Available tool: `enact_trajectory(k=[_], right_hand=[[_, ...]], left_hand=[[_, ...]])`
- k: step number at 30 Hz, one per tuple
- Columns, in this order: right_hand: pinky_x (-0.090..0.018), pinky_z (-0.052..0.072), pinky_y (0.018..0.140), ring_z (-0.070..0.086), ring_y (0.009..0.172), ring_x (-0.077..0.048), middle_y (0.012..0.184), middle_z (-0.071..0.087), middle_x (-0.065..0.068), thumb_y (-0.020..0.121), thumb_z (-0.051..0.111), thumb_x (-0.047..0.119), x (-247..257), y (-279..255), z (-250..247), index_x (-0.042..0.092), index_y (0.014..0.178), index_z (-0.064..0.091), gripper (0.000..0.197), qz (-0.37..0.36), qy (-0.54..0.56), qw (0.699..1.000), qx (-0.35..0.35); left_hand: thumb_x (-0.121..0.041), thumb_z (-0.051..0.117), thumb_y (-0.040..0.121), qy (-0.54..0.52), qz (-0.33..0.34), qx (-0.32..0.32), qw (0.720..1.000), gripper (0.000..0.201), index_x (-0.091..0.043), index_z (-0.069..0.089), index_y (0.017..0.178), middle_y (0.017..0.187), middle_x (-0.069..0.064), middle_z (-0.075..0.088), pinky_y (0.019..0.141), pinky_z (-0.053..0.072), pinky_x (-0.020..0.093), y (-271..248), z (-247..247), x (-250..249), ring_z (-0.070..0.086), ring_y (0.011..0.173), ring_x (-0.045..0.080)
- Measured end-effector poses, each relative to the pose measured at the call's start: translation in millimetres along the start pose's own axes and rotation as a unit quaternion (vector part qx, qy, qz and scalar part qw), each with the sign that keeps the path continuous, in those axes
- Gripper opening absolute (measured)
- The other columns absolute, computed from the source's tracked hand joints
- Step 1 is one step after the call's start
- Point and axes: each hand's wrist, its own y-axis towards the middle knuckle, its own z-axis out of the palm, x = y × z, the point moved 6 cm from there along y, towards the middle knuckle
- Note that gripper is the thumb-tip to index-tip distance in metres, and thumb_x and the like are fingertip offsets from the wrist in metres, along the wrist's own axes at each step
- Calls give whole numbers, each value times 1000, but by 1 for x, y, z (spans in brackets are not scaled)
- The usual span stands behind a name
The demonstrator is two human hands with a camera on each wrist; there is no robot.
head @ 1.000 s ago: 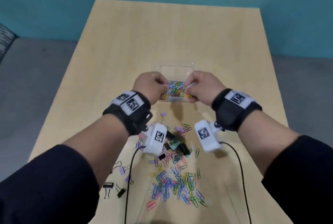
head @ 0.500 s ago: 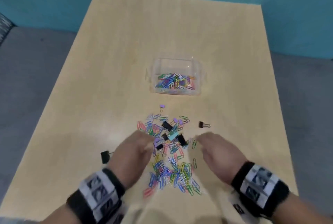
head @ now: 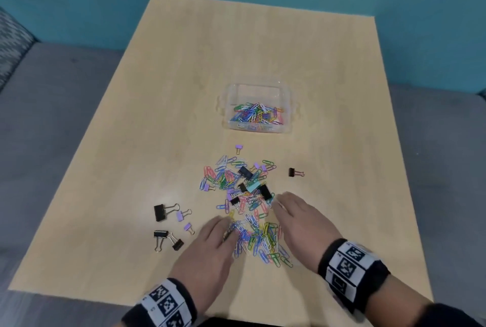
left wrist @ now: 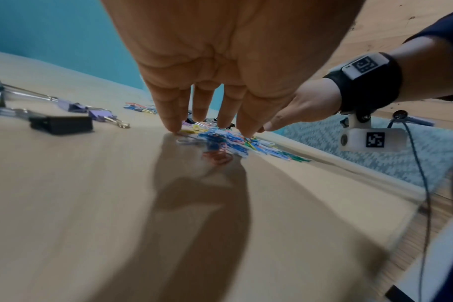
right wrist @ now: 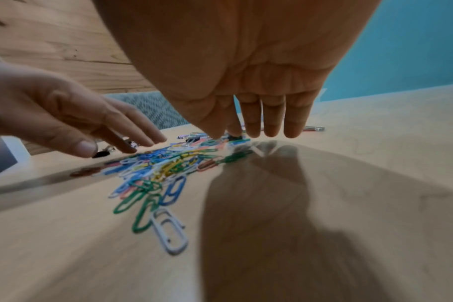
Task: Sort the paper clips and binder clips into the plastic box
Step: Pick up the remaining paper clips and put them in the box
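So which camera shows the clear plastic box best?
The head view: the plastic box sits whole beyond the loose pile, with coloured paper clips visible inside. The left wrist view shows only a far strip of those clips behind the fingers; the box walls are indistinct. The right wrist view does not show it.

We can read no words or numbers. We only see black-and-white square code marks on the wristbands (head: 349,266) and on the small white camera box (left wrist: 372,141) under the right wrist.
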Motion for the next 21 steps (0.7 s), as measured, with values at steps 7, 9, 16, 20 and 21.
enact_trajectory(k=[7,9,16,20,21], right_hand=[[-42,52,86,52,118,-36,129,54,-14,57,70,16,11,4,-1,9,128,51,74,7,-48,998,32],[-44,51,88,51,118,-38,128,54,-15,58,70,17,14,-2,3,8,128,51,73,21,-61,997,29],[-45,50,88,51,114,-39,116,56,-14,62,62,17,39,-25,14,6,124,53,63,30,-57,997,33],[-36,51,80,54,106,-30,107,57,-5,65,65,20,48,-25,7,13,112,57,47,10,-24,1000,17],[-35,51,79,54,106,-29,108,56,-5,66,65,20,49,-23,5,13,112,57,47,9,-19,1000,11]], left_hand=[[-29,38,86,-35,-105,49,993,32,-12,49,111,130,19,52,98,45,44,8,16,34,46,122,35],[-30,37,85,-33,-107,60,992,36,-12,48,114,127,17,53,96,46,44,8,19,35,48,119,35],[-38,49,83,21,-139,45,989,49,-12,51,125,111,7,53,76,51,42,21,12,27,48,97,30],[-38,36,85,12,-134,47,990,42,-12,58,109,110,6,54,73,51,41,22,14,27,49,95,28],[-37,31,88,2,-120,58,991,46,-10,56,116,118,8,52,80,51,42,22,19,27,49,104,29]])
